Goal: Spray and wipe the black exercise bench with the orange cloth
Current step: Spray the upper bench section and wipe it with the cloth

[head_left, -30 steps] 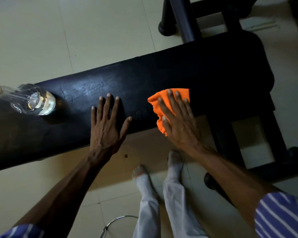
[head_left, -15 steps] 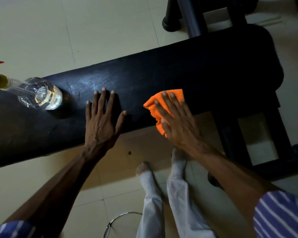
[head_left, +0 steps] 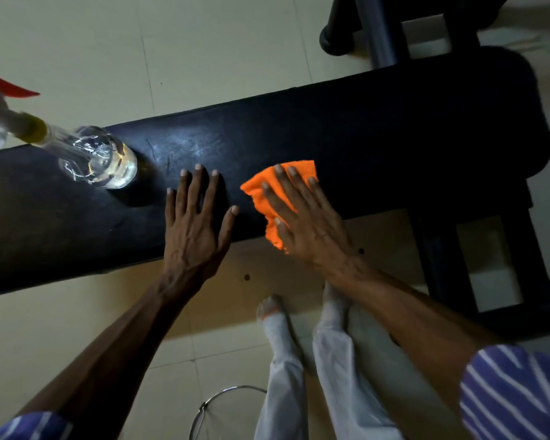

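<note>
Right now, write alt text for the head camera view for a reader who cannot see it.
A person's right hand presses an orange cloth flat on a black exercise bench while the left hand rests open beside it. A clear spray bottle stands on the bench to the left.

We see a black bench (head_left: 378,128), a bright orange cloth (head_left: 269,192), and a clear spray bottle (head_left: 99,158) with a yellow collar and red trigger. Our sleeves (head_left: 515,392) are blue with white stripes, our trousers (head_left: 340,376) pale grey, the floor (head_left: 204,42) cream tile.
</note>
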Available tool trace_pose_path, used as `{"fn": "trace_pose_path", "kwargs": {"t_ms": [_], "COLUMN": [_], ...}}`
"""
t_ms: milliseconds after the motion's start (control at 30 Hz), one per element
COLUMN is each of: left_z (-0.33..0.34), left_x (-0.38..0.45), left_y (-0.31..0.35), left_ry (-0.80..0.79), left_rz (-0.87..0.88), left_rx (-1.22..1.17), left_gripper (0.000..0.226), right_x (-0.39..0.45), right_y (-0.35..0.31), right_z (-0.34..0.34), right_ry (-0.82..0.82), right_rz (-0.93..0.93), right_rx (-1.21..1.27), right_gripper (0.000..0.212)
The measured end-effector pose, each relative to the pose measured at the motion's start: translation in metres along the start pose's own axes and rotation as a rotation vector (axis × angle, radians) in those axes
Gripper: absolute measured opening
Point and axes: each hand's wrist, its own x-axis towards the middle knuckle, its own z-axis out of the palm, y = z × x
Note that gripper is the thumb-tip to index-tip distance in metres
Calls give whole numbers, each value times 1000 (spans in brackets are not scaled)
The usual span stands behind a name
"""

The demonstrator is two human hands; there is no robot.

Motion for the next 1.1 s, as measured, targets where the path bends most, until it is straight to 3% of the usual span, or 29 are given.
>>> {"fn": "trace_pose_path", "kwargs": {"t_ms": [67, 133, 233, 300, 400, 500, 567, 700, 767, 800, 933, 1000, 1033, 1100], "left_z": [-1, 1, 4, 5, 3, 1, 1, 6, 10, 11, 14, 17, 19, 25], "left_x": [-2, -5, -9, -11, -13, -11, -6, 8, 15, 18, 33, 42, 47, 58], "left_y": [-4, -10, -17, -16, -11, -2, 7, 30, 46, 55, 95, 114, 124, 143], "left_ry": [-3, -2, 2, 6, 8, 8, 10, -1, -8, -16, -51, -62, -68, -83], "left_rz": [-10, -20, -17, -20, -36, -16, 16, 66, 107, 125, 183, 229, 254, 290], "left_rx": [2, 6, 13, 4, -23, -24, -29, -51, -48, -50, -68, -71, -70, -62], "left_gripper": [70, 70, 69, 70, 71, 70, 69, 70, 69, 69, 70, 70, 71, 71], "right_x": [8, 27, 56, 51, 15, -13, -24, -16, -3, -1, -37, -52, -54, -53], "right_y": [27, 36, -1, -33, -55, -32, 1, 74, 80, 76, 79, 117, 136, 161], "right_z": [-9, -15, -10, 0, 12, 12, 1, -27, -31, -30, -25, -33, -37, -46], "right_ry": [11, 83, 167, 171, 56, 10, -2, 122, 186, 193, 29, 32, 78, 201], "right_rz": [40, 240, 499, 422, 118, -9, 16, 375, 576, 592, 211, 146, 224, 576], "right_rx": [-23, -6, 29, 84, 94, 32, -17, -25, -21, -7, -23, -66, -71, -57], "right_gripper": [60, 59, 61, 60, 63, 67, 66, 58, 57, 57, 60, 59, 58, 56]}}
